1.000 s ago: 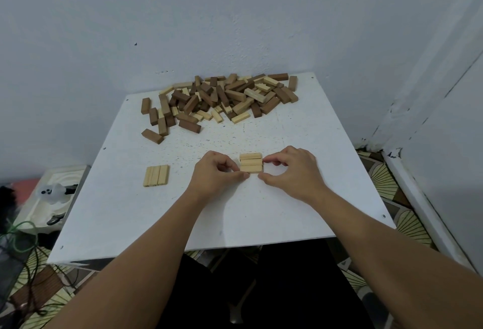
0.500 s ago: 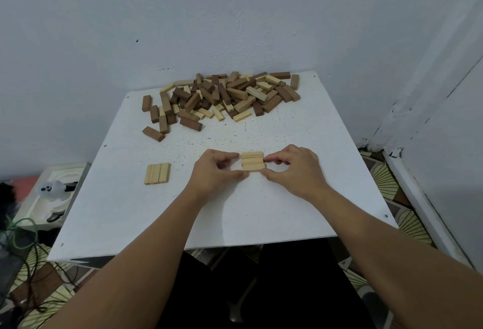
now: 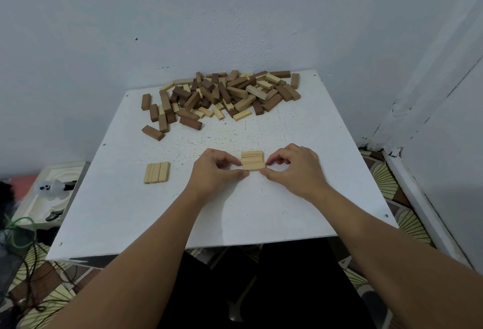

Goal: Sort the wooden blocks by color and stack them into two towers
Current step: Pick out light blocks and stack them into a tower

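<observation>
Three pale blocks (image 3: 252,160) side by side, mid worktop (image 3: 261,211). Pinched at either end by left hand (image 3: 214,173) and right hand (image 3: 295,169). Mixed heap (image 3: 222,96) behind.

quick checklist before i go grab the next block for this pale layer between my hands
1. Pale layer of three blocks lies flat, sides together: ok.
2. Left hand and right hand pinch the layer's ends: not ok, free one first.
3. Layer holds only pale blocks: ok.
4. Second pale layer lies apart at the left, neat: ok.
5. Mixed pile at the table's far edge shows loose pale blocks on its near side: ok.
6. Dark tower started: not ok, none seen.
</observation>
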### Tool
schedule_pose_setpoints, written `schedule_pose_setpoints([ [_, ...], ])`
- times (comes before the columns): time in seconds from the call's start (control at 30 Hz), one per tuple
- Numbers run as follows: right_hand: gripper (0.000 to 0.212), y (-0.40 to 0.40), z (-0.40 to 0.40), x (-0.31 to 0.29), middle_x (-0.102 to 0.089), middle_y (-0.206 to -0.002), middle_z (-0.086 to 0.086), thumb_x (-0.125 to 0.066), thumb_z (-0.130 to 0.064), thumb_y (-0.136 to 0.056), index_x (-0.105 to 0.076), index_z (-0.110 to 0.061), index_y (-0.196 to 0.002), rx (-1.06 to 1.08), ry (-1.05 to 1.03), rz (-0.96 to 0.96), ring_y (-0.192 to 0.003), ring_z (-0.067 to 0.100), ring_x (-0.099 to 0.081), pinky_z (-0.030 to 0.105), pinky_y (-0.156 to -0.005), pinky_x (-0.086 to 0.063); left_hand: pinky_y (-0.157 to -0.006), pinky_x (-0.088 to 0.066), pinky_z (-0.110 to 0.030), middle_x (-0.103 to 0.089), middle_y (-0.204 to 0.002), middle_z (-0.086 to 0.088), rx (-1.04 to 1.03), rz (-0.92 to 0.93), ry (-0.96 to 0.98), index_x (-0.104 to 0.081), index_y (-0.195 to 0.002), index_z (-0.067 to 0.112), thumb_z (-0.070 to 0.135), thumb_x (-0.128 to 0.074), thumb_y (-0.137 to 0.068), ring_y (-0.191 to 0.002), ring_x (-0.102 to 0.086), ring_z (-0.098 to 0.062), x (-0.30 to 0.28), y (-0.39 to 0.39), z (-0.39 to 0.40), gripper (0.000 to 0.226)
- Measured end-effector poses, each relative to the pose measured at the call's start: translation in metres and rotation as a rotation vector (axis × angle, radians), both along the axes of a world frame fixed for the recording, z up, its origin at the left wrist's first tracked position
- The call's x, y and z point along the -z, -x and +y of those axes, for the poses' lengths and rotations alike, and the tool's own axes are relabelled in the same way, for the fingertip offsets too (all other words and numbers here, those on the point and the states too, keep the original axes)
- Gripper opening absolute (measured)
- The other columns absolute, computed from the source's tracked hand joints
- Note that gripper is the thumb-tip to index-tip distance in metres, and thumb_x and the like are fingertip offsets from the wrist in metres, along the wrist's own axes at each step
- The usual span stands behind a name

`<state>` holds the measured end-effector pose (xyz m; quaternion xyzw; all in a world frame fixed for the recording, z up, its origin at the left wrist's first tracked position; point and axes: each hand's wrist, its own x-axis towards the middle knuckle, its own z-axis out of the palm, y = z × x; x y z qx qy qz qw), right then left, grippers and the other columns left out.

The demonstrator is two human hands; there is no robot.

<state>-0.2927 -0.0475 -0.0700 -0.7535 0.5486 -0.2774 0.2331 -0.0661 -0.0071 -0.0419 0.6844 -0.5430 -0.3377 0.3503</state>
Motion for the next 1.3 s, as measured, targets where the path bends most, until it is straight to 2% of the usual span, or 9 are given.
schedule_pose_setpoints([
  [0.1,0.022,-0.0001,0.0003,-0.0005,-0.061,-0.090,-0.021,-0.079,-0.064,-0.077,-0.069,-0.048,-0.088,-0.009,-0.008,-0.005,-0.092,0.005,-0.058,0.038,-0.098,-0.044,-0.085,-0.056,-0.032,-0.064,-0.108,-0.001,-0.003,0.013,-0.007,-0.080,-0.088,0.031,0.031,-0.097,-0.067,-0.098,-0.065,-0.020,0.0005,-0.0012,-0.0006,0.027],
  [0.27,0.019,0.0002,0.0007,-0.0011,-0.061,-0.090,-0.020,-0.080,-0.062,-0.077,-0.066,-0.053,-0.085,-0.015,-0.011,-0.019,-0.093,0.005,-0.058,0.038,-0.099,-0.042,-0.079,-0.053,-0.024,-0.063,-0.107,0.002,0.010,0.011,-0.011,-0.081,-0.088,0.034,0.031,-0.097,-0.068,-0.095,-0.063,-0.015,0.0011,-0.0024,-0.0009,0.025],
  [0.43,0.021,0.0001,0.0004,-0.0008,-0.061,-0.091,-0.022,-0.080,-0.063,-0.076,-0.065,-0.051,-0.086,-0.009,-0.010,-0.015,-0.092,0.005,-0.058,0.038,-0.099,-0.043,-0.082,-0.058,-0.035,-0.066,-0.105,-0.001,-0.009,0.025,-0.023,-0.079,-0.085,0.028,0.031,-0.098,-0.066,-0.096,-0.065,-0.021,0.0031,-0.0025,-0.0011,0.026],
  [0.6,0.022,0.0003,-0.0002,-0.0007,-0.061,-0.090,-0.022,-0.079,-0.064,-0.076,-0.066,-0.051,-0.088,-0.011,-0.006,-0.016,-0.092,0.005,-0.058,0.040,-0.099,-0.044,-0.074,-0.054,-0.025,-0.066,-0.105,-0.003,-0.001,0.024,-0.005,-0.078,-0.084,0.026,0.029,-0.097,-0.067,-0.093,-0.064,-0.021,0.0038,-0.0030,-0.0007,0.025],
  [0.73,0.022,0.0004,-0.0006,0.0002,-0.061,-0.090,-0.021,-0.079,-0.064,-0.076,-0.067,-0.051,-0.088,-0.013,-0.002,-0.024,-0.092,0.005,-0.058,0.040,-0.099,-0.043,-0.077,-0.055,-0.025,-0.065,-0.107,0.000,0.006,0.018,-0.009,-0.080,-0.085,0.028,0.030,-0.097,-0.068,-0.094,-0.064,-0.018,0.0033,-0.0028,-0.0007,0.024],
  [0.9,0.032,-0.0004,-0.0011,0.0009,-0.060,-0.089,-0.022,-0.079,-0.064,-0.075,-0.072,-0.043,-0.098,0.004,0.010,-0.012,-0.090,0.005,-0.058,0.038,-0.098,-0.044,-0.073,-0.052,-0.016,-0.064,-0.109,0.000,-0.005,0.024,-0.006,-0.079,-0.087,0.029,0.028,-0.097,-0.068,-0.095,-0.065,-0.018,0.0037,-0.0027,-0.0009,0.027],
  [0.97,0.035,-0.0004,-0.0012,0.0010,-0.060,-0.090,-0.021,-0.079,-0.064,-0.076,-0.074,-0.043,-0.102,0.003,0.016,-0.007,-0.090,0.005,-0.057,0.037,-0.098,-0.044,-0.075,-0.053,-0.016,-0.063,-0.110,0.002,-0.004,0.030,-0.004,-0.079,-0.088,0.030,0.029,-0.098,-0.067,-0.098,-0.065,-0.018,0.0038,-0.0029,-0.0011,0.028],
  [1.13,0.032,-0.0004,-0.0015,0.0019,-0.061,-0.090,-0.021,-0.078,-0.066,-0.076,-0.074,-0.047,-0.103,-0.003,0.014,-0.010,-0.091,0.004,-0.057,0.035,-0.099,-0.041,-0.085,-0.058,-0.026,-0.063,-0.110,0.004,0.003,0.032,-0.002,-0.080,-0.091,0.032,0.029,-0.098,-0.067,-0.100,-0.066,-0.016,0.0031,-0.0027,-0.0011,0.030],
  [1.3,0.034,-0.0012,-0.0013,0.0011,-0.060,-0.091,-0.022,-0.077,-0.066,-0.077,-0.074,-0.047,-0.104,0.002,0.010,0.002,-0.092,0.005,-0.058,0.036,-0.100,-0.041,-0.076,-0.052,-0.014,-0.062,-0.110,0.004,0.005,0.021,-0.013,-0.080,-0.093,0.031,0.029,-0.097,-0.069,-0.099,-0.064,-0.016,0.0030,-0.0028,-0.0014,0.029],
])
